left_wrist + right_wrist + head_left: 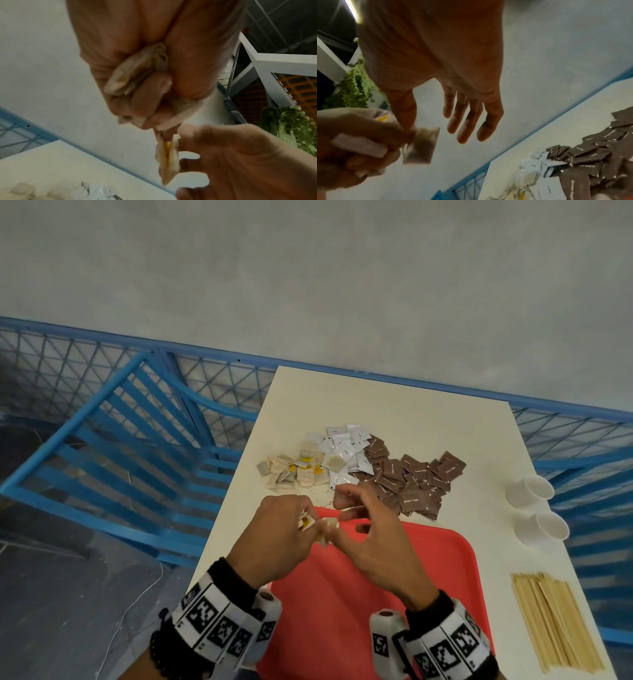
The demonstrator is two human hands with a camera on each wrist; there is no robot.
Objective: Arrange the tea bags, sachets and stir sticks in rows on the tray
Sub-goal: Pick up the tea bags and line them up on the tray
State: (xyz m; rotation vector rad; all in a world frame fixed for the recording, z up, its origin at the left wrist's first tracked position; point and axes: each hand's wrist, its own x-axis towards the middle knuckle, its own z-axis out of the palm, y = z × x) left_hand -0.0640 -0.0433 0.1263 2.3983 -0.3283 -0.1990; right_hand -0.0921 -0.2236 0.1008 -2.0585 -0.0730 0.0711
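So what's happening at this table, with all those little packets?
A person is sorting tea things onto a red tray, which still looks bare. Their left hand grips a bunch of tea bags, and the right hand pinches one of them above the tray's far edge. Loose tea bags, white sachets and brown sachets lie in heaps beyond the tray; stir sticks and two paper cups sit to the right.
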